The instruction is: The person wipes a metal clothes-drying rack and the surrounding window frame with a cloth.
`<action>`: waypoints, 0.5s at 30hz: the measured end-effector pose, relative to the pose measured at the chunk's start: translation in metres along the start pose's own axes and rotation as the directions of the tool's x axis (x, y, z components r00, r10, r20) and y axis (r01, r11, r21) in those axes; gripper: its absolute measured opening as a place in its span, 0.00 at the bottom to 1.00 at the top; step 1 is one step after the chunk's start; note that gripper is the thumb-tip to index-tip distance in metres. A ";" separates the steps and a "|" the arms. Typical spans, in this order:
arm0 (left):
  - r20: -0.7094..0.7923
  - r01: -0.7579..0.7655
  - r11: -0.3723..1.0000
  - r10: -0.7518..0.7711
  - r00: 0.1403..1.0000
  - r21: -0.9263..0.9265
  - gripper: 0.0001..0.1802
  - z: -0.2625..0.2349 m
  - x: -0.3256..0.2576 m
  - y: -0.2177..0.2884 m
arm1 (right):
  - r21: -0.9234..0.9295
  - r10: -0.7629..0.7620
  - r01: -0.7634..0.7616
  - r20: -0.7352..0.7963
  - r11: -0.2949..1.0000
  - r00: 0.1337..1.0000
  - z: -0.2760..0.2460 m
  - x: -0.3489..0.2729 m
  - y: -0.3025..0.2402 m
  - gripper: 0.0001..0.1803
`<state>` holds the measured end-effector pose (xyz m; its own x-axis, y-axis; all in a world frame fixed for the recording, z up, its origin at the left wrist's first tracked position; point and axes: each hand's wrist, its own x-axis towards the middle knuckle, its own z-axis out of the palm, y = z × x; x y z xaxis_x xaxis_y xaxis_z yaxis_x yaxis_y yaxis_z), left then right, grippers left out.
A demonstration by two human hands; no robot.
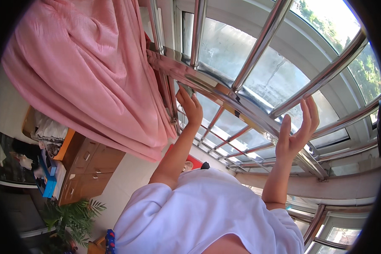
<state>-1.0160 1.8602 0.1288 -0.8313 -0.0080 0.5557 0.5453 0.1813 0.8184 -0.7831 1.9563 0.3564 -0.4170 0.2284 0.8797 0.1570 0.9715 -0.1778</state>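
Both my arms are raised toward a shiny metal window grille with a thick flat rail (249,111) and round bars (258,46). Just under the left part of the rail is my left hand (190,106), its fingers stretched upward and apart, near the curtain's edge. Whether its fingertips touch the metal I cannot tell. My right hand (297,133) is farther right, palm turned inward, thumb and fingers spread. Its fingertips reach close to a slanting bar (326,76); contact is unclear. I see nothing held in either hand.
A long pink curtain (84,63) hangs at the left, beside the grille. Behind the bars are white-framed window panes (283,72). Lower left, a brown cabinet (89,169), a blue box (50,186) and a green leafy plant (74,220) stand along the room.
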 end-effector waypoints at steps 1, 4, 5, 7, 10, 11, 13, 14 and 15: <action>0.011 0.010 1.000 -0.010 1.000 -0.006 0.37 -0.005 0.004 -0.005 | -0.010 0.000 0.000 0.016 1.000 1.000 0.001 -0.002 0.001 0.29; -0.159 0.000 0.995 0.016 0.987 0.098 0.34 -0.028 0.029 -0.037 | 0.083 0.102 -0.104 0.032 0.991 0.994 0.013 -0.018 0.012 0.31; -0.210 0.045 0.994 -0.023 0.978 0.101 0.34 -0.035 0.040 -0.047 | 0.132 0.156 -0.159 0.035 0.978 0.987 0.018 -0.025 0.015 0.32; -0.175 0.029 0.994 -0.010 0.984 0.109 0.34 -0.051 0.060 -0.069 | 0.201 0.257 -0.267 0.076 0.943 0.963 0.026 -0.030 0.011 0.38; -0.064 -0.013 0.981 0.026 0.998 0.195 0.33 -0.046 0.067 -0.093 | 0.148 0.209 -0.223 0.103 0.964 0.972 0.032 -0.025 0.005 0.44; -0.015 -0.034 0.972 0.038 0.999 0.233 0.33 -0.045 0.065 -0.101 | 0.150 0.228 -0.241 0.100 0.959 0.968 0.034 -0.026 0.003 0.44; 0.066 0.016 0.957 -0.037 0.997 0.290 0.39 -0.047 0.055 -0.105 | 0.143 0.273 -0.284 0.092 0.948 0.958 0.036 -0.030 0.003 0.44; 0.075 0.002 0.946 -0.028 0.997 0.325 0.42 -0.044 0.047 -0.105 | 0.098 0.258 -0.265 0.078 0.959 0.963 0.038 -0.029 0.003 0.45; 0.085 -0.015 0.934 -0.017 0.996 0.358 0.46 -0.042 0.042 -0.100 | 0.080 0.260 -0.265 0.067 0.961 0.963 0.039 -0.029 0.002 0.45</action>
<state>-1.1007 1.8003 0.0763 -0.8465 0.0726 0.5274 0.4830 0.5214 0.7035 -0.8052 1.9540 0.3131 -0.4208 0.4766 0.7718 0.1895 0.8783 -0.4390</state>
